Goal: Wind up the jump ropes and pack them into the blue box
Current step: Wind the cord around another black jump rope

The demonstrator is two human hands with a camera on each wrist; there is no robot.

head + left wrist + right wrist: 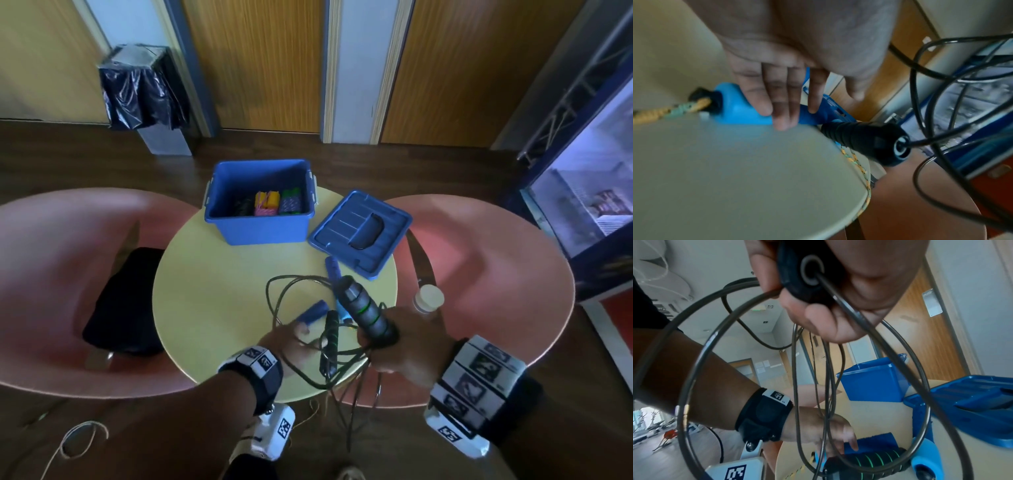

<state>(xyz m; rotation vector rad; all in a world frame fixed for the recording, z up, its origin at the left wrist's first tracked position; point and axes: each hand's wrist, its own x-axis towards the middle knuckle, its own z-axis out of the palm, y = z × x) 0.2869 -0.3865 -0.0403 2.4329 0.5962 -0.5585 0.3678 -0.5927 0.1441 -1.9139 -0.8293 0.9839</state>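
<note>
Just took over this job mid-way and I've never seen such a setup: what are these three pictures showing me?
No machine here: a person works with two bare hands and wears three cameras. The wide picture comes from the head, looking down at a round yellow table. The other two come from the wrists, looking along each hand. On the table stand the open blue box, with wound ropes already inside, and its lid beside it. The right hand grips a black handle with green rings; its thin dark cord hangs in loose loops. The left hand lays its fingers on a blue handle lying on the table.
</note>
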